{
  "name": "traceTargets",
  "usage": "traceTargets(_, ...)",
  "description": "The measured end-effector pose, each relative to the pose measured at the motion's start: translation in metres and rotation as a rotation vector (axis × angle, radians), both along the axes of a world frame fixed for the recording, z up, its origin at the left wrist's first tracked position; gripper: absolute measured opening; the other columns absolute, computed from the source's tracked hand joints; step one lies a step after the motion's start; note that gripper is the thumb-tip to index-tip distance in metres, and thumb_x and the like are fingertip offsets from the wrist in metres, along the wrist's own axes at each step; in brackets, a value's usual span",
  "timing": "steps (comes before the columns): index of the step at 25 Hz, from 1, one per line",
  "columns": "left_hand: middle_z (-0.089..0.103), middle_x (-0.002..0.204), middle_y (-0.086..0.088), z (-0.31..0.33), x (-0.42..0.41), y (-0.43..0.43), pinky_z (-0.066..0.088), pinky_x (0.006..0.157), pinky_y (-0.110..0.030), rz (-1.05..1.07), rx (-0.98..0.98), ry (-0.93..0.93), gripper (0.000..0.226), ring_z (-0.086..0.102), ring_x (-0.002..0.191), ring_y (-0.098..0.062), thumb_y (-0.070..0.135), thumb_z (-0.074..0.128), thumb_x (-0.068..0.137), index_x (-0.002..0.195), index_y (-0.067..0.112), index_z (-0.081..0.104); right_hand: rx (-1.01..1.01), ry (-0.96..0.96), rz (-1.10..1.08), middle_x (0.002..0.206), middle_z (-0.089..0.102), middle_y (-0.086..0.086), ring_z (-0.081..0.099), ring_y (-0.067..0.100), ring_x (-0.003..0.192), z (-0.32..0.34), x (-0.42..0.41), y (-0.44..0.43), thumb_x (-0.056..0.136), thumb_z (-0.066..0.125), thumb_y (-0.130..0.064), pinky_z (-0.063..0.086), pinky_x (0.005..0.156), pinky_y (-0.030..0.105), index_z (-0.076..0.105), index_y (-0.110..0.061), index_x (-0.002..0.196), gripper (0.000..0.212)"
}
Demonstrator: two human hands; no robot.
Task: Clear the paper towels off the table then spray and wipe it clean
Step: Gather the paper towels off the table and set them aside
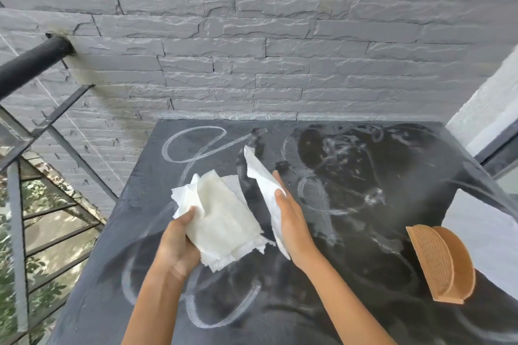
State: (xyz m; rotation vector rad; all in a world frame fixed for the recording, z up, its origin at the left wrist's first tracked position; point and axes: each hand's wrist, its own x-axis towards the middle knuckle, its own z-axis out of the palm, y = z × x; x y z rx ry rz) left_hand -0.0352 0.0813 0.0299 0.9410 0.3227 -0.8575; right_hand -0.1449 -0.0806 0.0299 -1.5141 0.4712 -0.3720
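Observation:
A dark slate table (350, 232) carries white chalk-like swirls and wet smears. My left hand (176, 244) grips a bunch of several white paper towels (224, 221) above the table's left middle. Right beside it, my right hand (294, 221) holds a single white paper towel sheet (266, 187) on edge, thumb on the near side and fingers behind it. The two hands are close together, the sheet just right of the bunch. No spray bottle is in view.
An orange-brown empty napkin holder (440, 263) stands at the table's right edge. A grey stone wall (252, 36) runs behind the table. A black metal railing (33, 126) and stairs lie to the left, a white wall and window frame (493, 148) to the right.

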Motion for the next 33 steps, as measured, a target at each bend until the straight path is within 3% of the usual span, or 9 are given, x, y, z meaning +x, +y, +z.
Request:
traceTargets(3, 0.067, 0.115, -0.017, 0.010, -0.012, -0.033, 0.046, 0.089, -0.047, -0.132, -0.054, -0.010, 0.038, 0.063, 0.107, -0.033, 0.027, 0.039, 0.098, 0.126, 0.007, 0.055, -0.143, 0.074, 0.067, 0.151, 0.018, -0.022, 0.014, -0.009, 0.138, 0.017, 0.003, 0.013, 0.102, 0.030, -0.035, 0.010, 0.115, 0.020, 0.022, -0.031, 0.147, 0.046)
traceTargets(9, 0.066, 0.121, -0.009, 0.034, -0.038, -0.095, 0.053, 0.086, -0.041, -0.459, -0.175, -0.052, 0.058, 0.062, 0.111, -0.024, 0.057, 0.052, 0.082, 0.121, 0.015, 0.062, -0.584, 0.230, 0.092, 0.154, -0.006, -0.019, -0.027, -0.013, 0.130, 0.015, -0.003, 0.012, 0.090, 0.009, -0.063, -0.019, 0.108, 0.019, -0.004, -0.037, 0.147, 0.063)
traceTargets(14, 0.073, 0.099, -0.010, 0.032, -0.059, -0.156, 0.058, 0.067, -0.033, -0.526, -0.104, -0.129, 0.030, 0.070, 0.092, -0.023, 0.033, 0.056, 0.087, 0.105, 0.012, 0.067, -0.293, 0.260, -0.016, 0.151, 0.002, -0.018, -0.022, -0.024, 0.122, 0.028, -0.036, -0.043, 0.091, 0.010, -0.059, -0.016, 0.108, 0.014, 0.011, -0.025, 0.149, 0.067)
traceTargets(16, 0.074, 0.096, -0.012, 0.031, -0.072, -0.186, 0.058, 0.063, -0.036, -0.528, -0.079, -0.115, 0.030, 0.071, 0.088, -0.026, 0.032, 0.048, 0.094, 0.103, 0.011, 0.068, -0.136, 0.217, -0.107, 0.155, 0.014, -0.015, -0.001, -0.006, 0.139, 0.035, -0.059, -0.079, 0.081, 0.015, -0.070, 0.001, 0.118, 0.030, 0.027, -0.029, 0.146, 0.078)
traceTargets(18, 0.073, 0.100, -0.013, 0.030, -0.086, -0.219, 0.057, 0.067, -0.040, -0.552, -0.051, -0.130, 0.034, 0.071, 0.090, -0.028, 0.035, 0.045, 0.096, 0.109, 0.012, 0.065, -0.121, 0.171, -0.236, 0.151, 0.027, -0.017, 0.019, -0.002, 0.137, 0.034, -0.091, -0.124, 0.080, 0.020, -0.072, 0.013, 0.116, 0.030, 0.038, -0.031, 0.142, 0.077)
traceTargets(24, 0.076, 0.088, -0.007, 0.019, -0.127, -0.294, 0.056, 0.054, -0.036, -0.538, 0.016, -0.138, 0.027, 0.073, 0.075, -0.024, 0.034, 0.048, 0.094, 0.110, 0.016, 0.061, -0.396, 0.541, -0.679, 0.156, 0.018, -0.003, 0.011, 0.013, 0.144, -0.037, -0.228, -0.287, 0.097, 0.034, -0.045, 0.003, 0.116, 0.029, 0.027, -0.022, 0.146, 0.054)
traceTargets(27, 0.076, 0.088, -0.007, 0.010, -0.140, -0.321, 0.057, 0.051, -0.035, -0.505, 0.023, -0.121, 0.029, 0.073, 0.075, -0.024, 0.033, 0.046, 0.095, 0.111, 0.014, 0.061, -0.648, 0.923, -0.418, 0.158, -0.001, 0.004, -0.002, 0.019, 0.145, -0.095, -0.281, -0.324, 0.084, 0.013, -0.063, -0.007, 0.117, 0.032, 0.004, -0.015, 0.148, 0.081)
traceTargets(30, 0.075, 0.092, -0.007, 0.002, -0.148, -0.334, 0.055, 0.060, -0.039, -0.470, 0.034, -0.107, 0.031, 0.072, 0.080, -0.025, 0.034, 0.045, 0.095, 0.112, 0.014, 0.061, -0.849, 0.954, -0.211, 0.154, -0.018, -0.003, -0.017, 0.018, 0.143, -0.139, -0.297, -0.322, 0.075, -0.004, -0.075, -0.016, 0.113, 0.031, -0.013, -0.017, 0.146, 0.092)
traceTargets(33, 0.075, 0.092, -0.006, -0.002, -0.152, -0.340, 0.052, 0.065, -0.041, -0.432, 0.049, -0.107, 0.031, 0.072, 0.081, -0.024, 0.034, 0.045, 0.096, 0.112, 0.014, 0.061, -0.952, 0.948, -0.258, 0.155, -0.009, -0.003, -0.011, 0.021, 0.144, -0.148, -0.295, -0.320, 0.082, -0.019, -0.063, -0.013, 0.114, 0.033, -0.008, -0.020, 0.145, 0.076)
